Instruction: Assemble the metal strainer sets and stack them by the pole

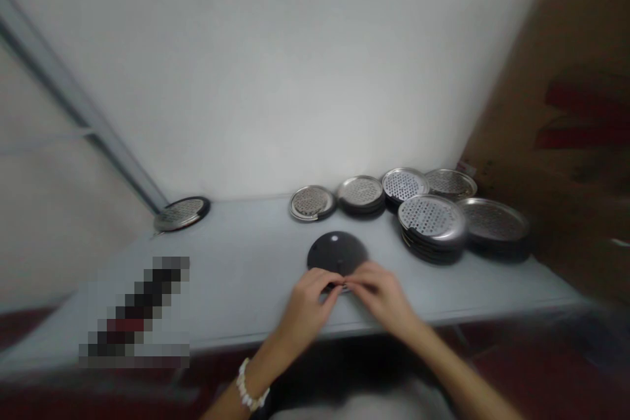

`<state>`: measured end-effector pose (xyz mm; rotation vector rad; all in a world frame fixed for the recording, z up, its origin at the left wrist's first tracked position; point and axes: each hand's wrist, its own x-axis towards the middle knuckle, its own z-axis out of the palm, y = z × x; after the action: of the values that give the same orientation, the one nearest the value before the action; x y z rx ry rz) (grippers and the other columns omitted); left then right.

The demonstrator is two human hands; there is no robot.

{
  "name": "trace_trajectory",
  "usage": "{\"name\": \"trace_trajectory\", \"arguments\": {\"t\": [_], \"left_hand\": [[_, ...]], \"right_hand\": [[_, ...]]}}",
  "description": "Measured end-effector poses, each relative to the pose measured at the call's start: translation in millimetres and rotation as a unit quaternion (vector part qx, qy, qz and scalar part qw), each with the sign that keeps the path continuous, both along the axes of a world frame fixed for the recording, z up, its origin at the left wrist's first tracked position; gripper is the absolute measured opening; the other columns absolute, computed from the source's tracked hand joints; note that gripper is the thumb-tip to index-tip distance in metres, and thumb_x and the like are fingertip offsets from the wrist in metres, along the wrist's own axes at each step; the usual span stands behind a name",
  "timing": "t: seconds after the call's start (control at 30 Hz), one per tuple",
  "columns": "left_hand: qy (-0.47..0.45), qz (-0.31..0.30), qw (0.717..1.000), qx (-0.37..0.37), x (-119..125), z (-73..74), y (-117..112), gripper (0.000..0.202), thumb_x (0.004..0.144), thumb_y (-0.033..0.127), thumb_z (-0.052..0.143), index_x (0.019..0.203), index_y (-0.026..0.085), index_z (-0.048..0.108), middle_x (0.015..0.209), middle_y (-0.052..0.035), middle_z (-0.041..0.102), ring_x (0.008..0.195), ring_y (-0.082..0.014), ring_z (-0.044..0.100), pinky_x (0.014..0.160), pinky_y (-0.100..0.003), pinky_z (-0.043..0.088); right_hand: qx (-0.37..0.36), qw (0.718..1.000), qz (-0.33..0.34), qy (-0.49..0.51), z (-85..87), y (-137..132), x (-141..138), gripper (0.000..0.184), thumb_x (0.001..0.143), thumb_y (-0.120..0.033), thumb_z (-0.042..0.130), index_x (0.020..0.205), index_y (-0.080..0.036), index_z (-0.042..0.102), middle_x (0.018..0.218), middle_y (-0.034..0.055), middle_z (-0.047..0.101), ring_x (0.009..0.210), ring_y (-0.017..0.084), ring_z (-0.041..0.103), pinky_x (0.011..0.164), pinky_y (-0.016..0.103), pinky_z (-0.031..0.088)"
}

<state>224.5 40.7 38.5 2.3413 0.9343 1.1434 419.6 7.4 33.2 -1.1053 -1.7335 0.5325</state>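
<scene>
A round black dish-like piece (pixel 335 252) lies on the table in front of me, its smooth dark face up. At its near edge my left hand (pixel 315 292) and my right hand (pixel 381 289) meet, fingertips pinched close together. Something small and light-coloured shows between the fingertips, too small to make out. A bit of a shiny rim shows just under the fingers. A white beaded bracelet circles my left wrist.
Stacks of round perforated metal grater discs with black edges (pixel 433 218) stand at the back right. One grater disc (pixel 182 214) lies at the far left. A pixelated dark object (pixel 142 302) covers the left front of the pale table (pixel 236 289). A white wall rises behind.
</scene>
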Motion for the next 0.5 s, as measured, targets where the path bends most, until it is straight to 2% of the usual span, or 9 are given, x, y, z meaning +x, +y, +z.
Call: {"name": "trace_trajectory", "arguments": {"t": [0.17, 0.37, 0.5], "left_hand": [[0.002, -0.007, 1.000, -0.012, 2, 2.1, 2, 0.013, 0.098, 0.019, 0.059, 0.098, 0.022, 0.071, 0.095, -0.0049, 0.076, 0.091, -0.0198, 0.071, 0.084, -0.033, 0.057], [-0.023, -0.005, 1.000, -0.019, 2, 2.8, 5, 0.014, 0.099, 0.019, 0.056, 0.097, 0.021, 0.070, 0.096, -0.0049, 0.074, 0.090, -0.0180, 0.070, 0.084, -0.030, 0.057], [-0.005, -0.010, 1.000, -0.013, 1, 0.9, 5, 0.016, 0.099, 0.019, 0.055, 0.094, 0.021, 0.070, 0.093, -0.0043, 0.075, 0.089, -0.0182, 0.070, 0.083, -0.031, 0.057]], "right_hand": [[0.009, 1.000, 0.001, -0.023, -1.7, 3, 3, 0.019, 0.100, -0.029, 0.063, 0.097, -0.023, 0.081, 0.089, 0.0069, 0.074, 0.083, 0.021, 0.067, 0.077, 0.034, 0.054], [0.064, 0.994, 0.027, -0.083, -2.3, 1, 7, 0.031, 0.102, -0.016, 0.050, 0.122, -0.023, 0.073, 0.103, 0.0098, 0.074, 0.093, 0.023, 0.067, 0.085, 0.039, 0.057], [0.085, 0.989, 0.026, -0.114, -4.3, 2, 11, 0.030, 0.102, -0.016, 0.051, 0.118, -0.023, 0.074, 0.102, 0.0100, 0.073, 0.094, 0.023, 0.068, 0.085, 0.039, 0.058]]}}
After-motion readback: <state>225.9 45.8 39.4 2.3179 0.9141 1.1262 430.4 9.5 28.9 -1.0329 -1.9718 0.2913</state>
